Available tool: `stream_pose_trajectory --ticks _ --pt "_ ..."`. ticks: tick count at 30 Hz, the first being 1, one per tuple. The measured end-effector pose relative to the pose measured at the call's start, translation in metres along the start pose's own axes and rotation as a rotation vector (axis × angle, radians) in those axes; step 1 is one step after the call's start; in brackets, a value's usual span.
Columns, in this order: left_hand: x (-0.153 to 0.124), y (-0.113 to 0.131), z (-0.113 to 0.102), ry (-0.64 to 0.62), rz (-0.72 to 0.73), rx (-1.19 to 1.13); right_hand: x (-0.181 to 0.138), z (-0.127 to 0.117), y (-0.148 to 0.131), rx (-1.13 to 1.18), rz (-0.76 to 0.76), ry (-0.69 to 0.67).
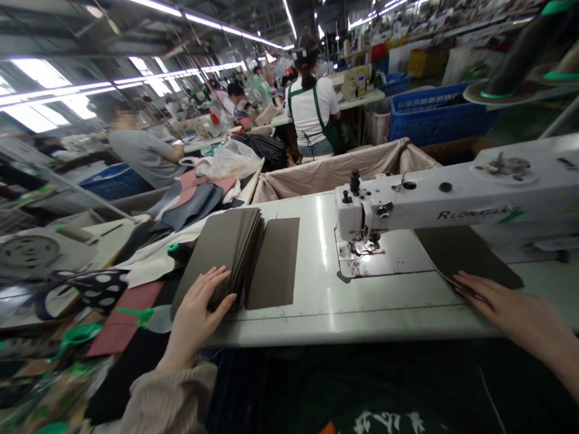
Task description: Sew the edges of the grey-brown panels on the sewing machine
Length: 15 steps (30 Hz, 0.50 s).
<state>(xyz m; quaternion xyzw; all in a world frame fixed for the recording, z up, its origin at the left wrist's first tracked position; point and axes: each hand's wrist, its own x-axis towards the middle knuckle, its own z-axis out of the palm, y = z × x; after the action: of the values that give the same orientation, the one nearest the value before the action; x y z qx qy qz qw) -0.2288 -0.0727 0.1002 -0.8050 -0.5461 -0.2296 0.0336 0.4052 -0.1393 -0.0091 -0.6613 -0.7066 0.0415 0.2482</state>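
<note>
My left hand (202,310) lies with its fingers stretched over the near edge of a stack of dark grey-brown panels (217,241), its thumb apart at the stack's right side. The stack leans in a fan, and one flat panel (275,259) lies beside it on the right. My right hand (493,298) grips the near left edge of another dark panel (470,253), which lies under the sewing machine's arm with that edge slightly lifted. Between my hands stands the white sewing machine's needle head (357,217), with bare metal plate below its presser foot.
The pale machine table (316,325) has a ruler strip along its front. Left are a green thread cone (178,252), cloth scraps (194,199) and a polka-dot fabric (97,289). Behind are a cloth-lined bin (335,172), a blue crate (438,114) and several people working.
</note>
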Motion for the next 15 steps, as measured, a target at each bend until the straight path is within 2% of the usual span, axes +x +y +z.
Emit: stream_pose_trajectory --ticks 3,6,8,11,13,15 --pt "0.013 0.034 0.005 0.055 0.026 -0.102 0.001 -0.02 -0.019 -0.148 -0.055 -0.007" --pt "0.033 0.083 0.03 -0.002 0.106 -0.294 0.004 -0.036 -0.082 0.005 -0.186 -0.034" --pt "0.047 0.125 0.056 -0.12 0.217 -0.419 0.003 -0.035 -0.14 0.134 -0.285 -0.197" --pt "0.061 0.189 0.098 -0.371 0.43 -0.529 -0.002 -0.018 -0.216 0.287 -0.438 -0.468" --pt "0.061 0.221 0.124 -0.482 0.579 -0.531 -0.002 -0.005 -0.247 0.382 -0.534 -0.583" --pt "0.05 0.235 0.146 -0.52 0.669 -0.48 0.003 0.003 -0.257 0.486 -0.598 -0.693"
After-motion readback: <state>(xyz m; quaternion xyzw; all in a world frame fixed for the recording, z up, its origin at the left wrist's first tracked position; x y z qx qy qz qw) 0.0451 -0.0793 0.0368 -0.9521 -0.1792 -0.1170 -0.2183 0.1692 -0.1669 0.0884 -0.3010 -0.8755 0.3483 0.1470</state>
